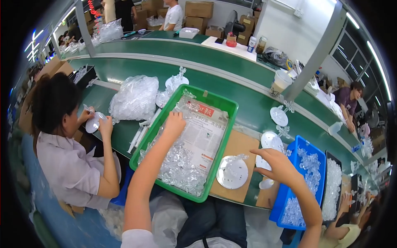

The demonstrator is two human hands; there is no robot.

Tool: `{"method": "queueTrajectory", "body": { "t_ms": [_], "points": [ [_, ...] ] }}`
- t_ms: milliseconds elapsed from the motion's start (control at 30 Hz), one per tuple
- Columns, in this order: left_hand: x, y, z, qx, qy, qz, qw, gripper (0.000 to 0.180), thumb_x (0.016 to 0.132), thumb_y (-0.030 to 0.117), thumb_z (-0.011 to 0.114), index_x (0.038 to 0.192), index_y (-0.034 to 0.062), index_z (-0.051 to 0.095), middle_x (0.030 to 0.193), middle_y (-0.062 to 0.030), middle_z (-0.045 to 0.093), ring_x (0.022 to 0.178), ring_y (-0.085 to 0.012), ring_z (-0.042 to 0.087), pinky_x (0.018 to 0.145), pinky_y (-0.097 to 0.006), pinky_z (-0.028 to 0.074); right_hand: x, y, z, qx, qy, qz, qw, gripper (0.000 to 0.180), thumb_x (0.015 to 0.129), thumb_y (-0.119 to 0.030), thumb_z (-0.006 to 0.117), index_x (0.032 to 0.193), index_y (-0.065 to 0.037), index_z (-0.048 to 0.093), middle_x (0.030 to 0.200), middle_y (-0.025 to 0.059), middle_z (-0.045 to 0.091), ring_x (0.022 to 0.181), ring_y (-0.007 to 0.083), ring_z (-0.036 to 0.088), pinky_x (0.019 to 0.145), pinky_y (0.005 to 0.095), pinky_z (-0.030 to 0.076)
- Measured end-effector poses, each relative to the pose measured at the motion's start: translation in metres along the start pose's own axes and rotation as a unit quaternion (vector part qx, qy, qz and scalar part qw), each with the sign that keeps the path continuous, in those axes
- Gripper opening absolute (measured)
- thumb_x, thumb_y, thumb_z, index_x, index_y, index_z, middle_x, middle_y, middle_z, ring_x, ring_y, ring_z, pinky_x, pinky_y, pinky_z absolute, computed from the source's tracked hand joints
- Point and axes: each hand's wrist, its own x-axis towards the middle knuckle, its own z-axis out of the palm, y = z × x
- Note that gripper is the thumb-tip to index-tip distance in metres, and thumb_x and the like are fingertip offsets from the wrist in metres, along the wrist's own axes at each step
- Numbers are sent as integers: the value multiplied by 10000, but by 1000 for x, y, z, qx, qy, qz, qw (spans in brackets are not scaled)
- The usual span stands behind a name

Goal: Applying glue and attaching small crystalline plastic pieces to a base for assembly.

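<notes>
At the far left a co-worker (66,140) in a pale shirt holds a white disc (92,122) in both hands, with a bag of clear plastic pieces (134,98) lying on the green table (248,105) just beyond. Next comes the green tray (223,136), lined with newspaper (204,132) and heaped along its near side with small clear pieces (175,165). The left hand (174,123) reaches into the tray's far end, fingers curled down together on the pieces there; whether they have closed on one I cannot tell. A round white disc (232,172) lies on a brown board (240,144) beside the tray. The right hand (278,162) holds another disc (262,162) at its edge, fingers spread and bent around it. To do this well, I judge the left hand should pinch a single piece cleanly while the right keeps its disc level. Farther right stands a blue bin (304,144) of more clear pieces.
</notes>
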Motion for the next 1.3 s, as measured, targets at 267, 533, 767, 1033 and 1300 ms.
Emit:
{"method": "queueTrajectory", "body": {
  "t_ms": [267, 533, 767, 1033, 1300],
  "points": [
    [-41, -3, -73, -504, 44, -132, 852, 296, 685, 179, 761, 916, 7, 694, 962, -104, 655, 828, -212, 639, 732, -328, 496, -72, -46, 0, 113, 119, 43, 985, 422, 746, -145, 719, 1143, -69, 599, 1066, 121, 633, 943, 291, 607, 820, 350, 470],
    [-112, 94, -170, -966, -50, -84, 239, 454, 780, 64, 668, 1190, -77, 534, 1100, -169, 626, 984, -234, 623, 842, -348, 503, -53, -66, 67, 538, 144, 135, 820, 432, 813, -56, 659, 1221, -16, 524, 1081, 103, 624, 974, 172, 613, 824, 290, 489],
    [-147, 169, -174, -975, -73, -126, 167, 474, 803, 8, 620, 1241, -98, 472, 1201, -173, 568, 1090, -225, 570, 941, -352, 454, -47, -54, 106, 590, 182, 140, 774, 393, 820, -64, 668, 1193, -8, 555, 1026, 72, 622, 833, 106, 603, 714, 223, 497],
    [-155, 210, -168, -700, 45, -121, 703, 462, 849, 7, 559, 1296, -38, 449, 1285, -249, 484, 1167, -355, 512, 961, -407, 424, -69, -27, 124, 506, 256, 190, 801, 271, 777, -38, 709, 1024, 0, 603, 966, 61, 640, 844, 89, 614, 687, 195, 486],
    [-176, 258, -128, -409, -12, -64, 910, 536, 812, 203, 635, 1292, 29, 472, 1318, -313, 379, 1274, -437, 332, 1044, -553, 269, -48, -17, 169, 485, 321, 338, 740, 234, 785, -38, 715, 965, 14, 574, 893, 75, 653, 781, 80, 616, 666, 198, 489]
  ]
}}
